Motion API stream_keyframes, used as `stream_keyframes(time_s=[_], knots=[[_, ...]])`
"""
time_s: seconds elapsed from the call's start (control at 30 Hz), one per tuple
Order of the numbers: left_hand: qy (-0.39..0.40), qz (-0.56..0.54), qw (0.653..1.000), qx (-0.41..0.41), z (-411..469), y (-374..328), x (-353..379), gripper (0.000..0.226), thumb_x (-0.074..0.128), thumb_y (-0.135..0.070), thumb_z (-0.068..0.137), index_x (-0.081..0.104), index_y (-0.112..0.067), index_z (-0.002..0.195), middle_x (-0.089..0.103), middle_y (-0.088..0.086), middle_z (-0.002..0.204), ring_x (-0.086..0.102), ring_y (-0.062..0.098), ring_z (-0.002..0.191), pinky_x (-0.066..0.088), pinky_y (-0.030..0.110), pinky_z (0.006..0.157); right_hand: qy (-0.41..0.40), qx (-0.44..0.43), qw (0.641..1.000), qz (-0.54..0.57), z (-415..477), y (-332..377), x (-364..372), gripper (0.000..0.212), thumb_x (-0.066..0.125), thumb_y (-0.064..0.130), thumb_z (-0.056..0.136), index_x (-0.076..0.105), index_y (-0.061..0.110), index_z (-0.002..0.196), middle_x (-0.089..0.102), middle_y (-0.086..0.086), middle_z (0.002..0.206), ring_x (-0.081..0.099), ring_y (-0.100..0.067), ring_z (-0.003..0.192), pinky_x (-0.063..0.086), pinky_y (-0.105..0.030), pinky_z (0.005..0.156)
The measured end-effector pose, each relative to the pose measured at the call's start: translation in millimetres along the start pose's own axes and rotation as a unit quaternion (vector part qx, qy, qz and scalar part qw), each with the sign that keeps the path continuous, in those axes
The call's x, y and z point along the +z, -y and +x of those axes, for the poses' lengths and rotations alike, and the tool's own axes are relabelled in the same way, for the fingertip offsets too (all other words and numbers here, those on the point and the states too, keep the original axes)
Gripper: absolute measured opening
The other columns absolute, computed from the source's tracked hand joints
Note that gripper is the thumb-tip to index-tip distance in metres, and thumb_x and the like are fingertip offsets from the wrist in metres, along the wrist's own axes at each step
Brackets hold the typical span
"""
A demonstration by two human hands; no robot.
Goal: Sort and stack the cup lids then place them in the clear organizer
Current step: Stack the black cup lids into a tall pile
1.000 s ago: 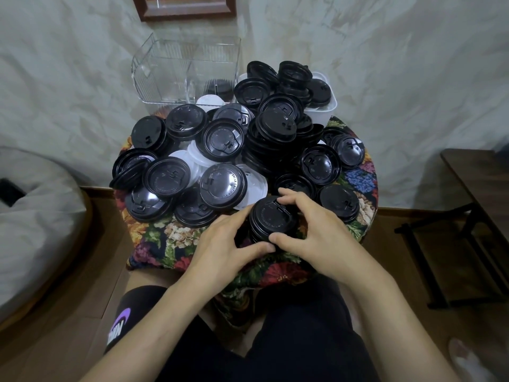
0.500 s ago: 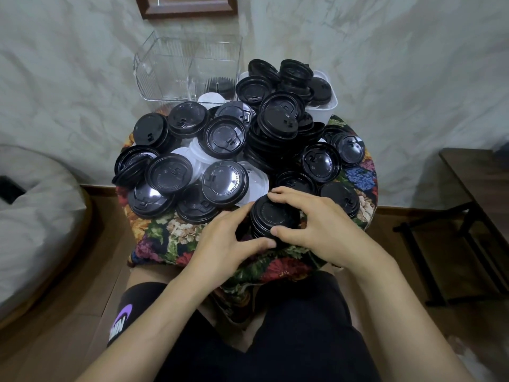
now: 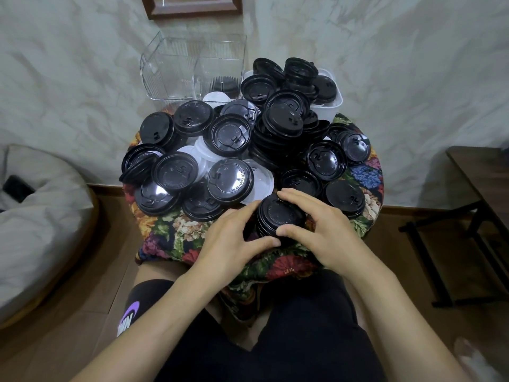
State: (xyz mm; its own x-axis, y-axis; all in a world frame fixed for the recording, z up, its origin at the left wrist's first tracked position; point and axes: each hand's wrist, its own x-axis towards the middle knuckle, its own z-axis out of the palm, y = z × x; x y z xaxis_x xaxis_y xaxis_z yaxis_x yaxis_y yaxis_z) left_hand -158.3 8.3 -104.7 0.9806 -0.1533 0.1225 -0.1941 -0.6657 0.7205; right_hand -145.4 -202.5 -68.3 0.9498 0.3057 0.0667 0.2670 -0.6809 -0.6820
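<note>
1. Black plastic stack of lids (image 3: 279, 216): held between both hands. The right hand (image 3: 327, 232) pinches it, with the thumb on the near rim and the index finger curved along the far rim.
2. The left hand (image 3: 234, 238) cups the stack's left side, thumb tucked under the near base. Its fingertips are partly hidden, so contact on the far side is likely but not confirmed.
3. Change over the last second: the right hand has slid off the top onto the rim, baring the top lid. The stack itself has barely shifted.
4. Judgement: the stack is being squared up, not yet lifted or carried.
5. Location: the stack sits well apart from the clear organizer (image 3: 176, 73), at the table edge opposite it, on the floral cloth (image 3: 170, 230).
6. Loose lids (image 3: 231, 180), black and a few white, lie heaped between the organizer and the stack.
7. One dark stack (image 3: 223, 84) already stands inside the organizer's right compartment.
8. Both wrists angle inward, forearms converging from the person's lap.
</note>
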Motion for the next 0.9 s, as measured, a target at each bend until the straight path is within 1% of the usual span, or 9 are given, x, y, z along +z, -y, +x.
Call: stream_keyframes(time_s=[0.13,0.23,0.3,0.4,0.5,0.6,0.67,0.77,0.9], knots=[[-0.001,0.016,1.0,0.011,-0.3,-1.7,0.2,0.073,0.081,-0.057,0.079,0.053,-0.042,0.144,0.048,-0.04,0.095,0.045,-0.005,0.098,0.033,0.006,0.085,-0.024,0.005,1.0,0.017,-4.9,-0.1,8.2,0.068,0.077,0.045,0.089,0.051,0.038,0.151,0.039,0.034,0.148,0.031,0.02,0.134,0.021,0.003,0.105],[0.006,0.013,1.0,0.009,-0.3,-1.3,0.5,0.076,0.079,-0.058,0.079,0.05,-0.043,0.147,0.054,-0.035,0.099,0.047,-0.003,0.103,0.035,0.012,0.085,-0.032,0.01,0.999,0.025,-6.9,0.1,8.8,0.069,0.077,0.048,0.088,0.051,0.038,0.151,0.044,0.03,0.149,0.036,0.018,0.132,0.026,-0.002,0.108],[0.014,0.014,1.0,-0.006,0.1,-0.3,0.7,0.089,0.076,-0.062,0.08,0.035,-0.045,0.157,0.054,-0.028,0.104,0.047,-0.001,0.107,0.035,0.019,0.086,-0.025,0.022,0.999,0.039,-5.9,-0.6,6.8,0.07,0.08,0.05,0.085,0.051,0.043,0.149,0.051,0.028,0.147,0.045,0.012,0.132,0.036,-0.018,0.113],[0.028,-0.007,0.999,-0.018,-0.8,1.8,-0.6,0.101,0.077,-0.06,0.081,0.011,-0.059,0.157,0.053,-0.024,0.112,0.044,-0.005,0.105,0.032,0.011,0.087,-0.013,0.039,0.998,0.057,-4.9,-3.0,2.7,0.075,0.082,0.058,0.079,0.049,0.051,0.146,0.058,0.026,0.141,0.052,0.005,0.132,0.043,-0.035,0.115],[0.035,-0.006,0.999,-0.003,-1.4,1.4,-3.3,0.093,0.075,-0.06,0.082,0.017,-0.062,0.154,0.05,-0.03,0.103,0.045,-0.012,0.104,0.033,0.01,0.089,-0.005,0.036,0.996,0.079,-5.3,-4.8,0.2,0.078,0.082,0.056,0.08,0.047,0.049,0.149,0.055,0.028,0.145,0.047,0.008,0.136,0.04,-0.035,0.118],[0.039,-0.004,0.999,-0.002,-1.3,2.9,-4.7,0.091,0.07,-0.067,0.081,0.021,-0.057,0.158,0.048,-0.036,0.107,0.047,-0.008,0.109,0.036,0.018,0.096,0.002,0.032,0.994,0.103,-6.5,-8.2,0.1,0.075,0.08,0.055,0.084,0.045,0.051,0.15,0.054,0.028,0.147,0.047,0.008,0.137,0.04,-0.038,0.119],[0.042,-0.008,0.999,0.009,-0.8,2.5,-5.3,0.084,0.059,-0.076,0.082,0.022,-0.06,0.155,0.049,-0.04,0.112,0.047,-0.007,0.114,0.037,0.019,0.099,-0.002,0.033,0.993,0.116,-7.0,-9.5,1.4,0.077,0.078,0.062,0.08,0.044,0.053,0.149,0.054,0.028,0.147,0.048,0.007,0.137,0.041,-0.04,0.119],[0.03,-0.015,0.999,0.017,-0.6,0.5,-5.0,0.071,0.043,-0.08,0.084,0.025,-0.064,0.151,0.052,-0.039,0.115,0.048,-0.008,0.111,0.035,0.015,0.093,-0.011,0.036,0.992,0.12,-6.3,-10.4,3.1,0.083,0.075,0.07,0.074,0.045,0.052,0.149,0.054,0.028,0.147,0.047,0.006,0.138,0.041,-0.04,0.119],[0.025,-0.015,0.999,0.017,-0.8,2.9,-3.8,0.071,0.046,-0.08,0.085,0.031,-0.06,0.152,0.053,-0.04,0.117,0.049,-0.007,0.112,0.038,0.016,0.097,-0.021,0.023,0.995,0.095,-7.4,-11.3,2.2,0.079,0.078,0.065,0.078,0.049,0.047,0.149,0.048,0.037,0.145,0.042,0.015,0.136,0.037,-0.027,0.118]])
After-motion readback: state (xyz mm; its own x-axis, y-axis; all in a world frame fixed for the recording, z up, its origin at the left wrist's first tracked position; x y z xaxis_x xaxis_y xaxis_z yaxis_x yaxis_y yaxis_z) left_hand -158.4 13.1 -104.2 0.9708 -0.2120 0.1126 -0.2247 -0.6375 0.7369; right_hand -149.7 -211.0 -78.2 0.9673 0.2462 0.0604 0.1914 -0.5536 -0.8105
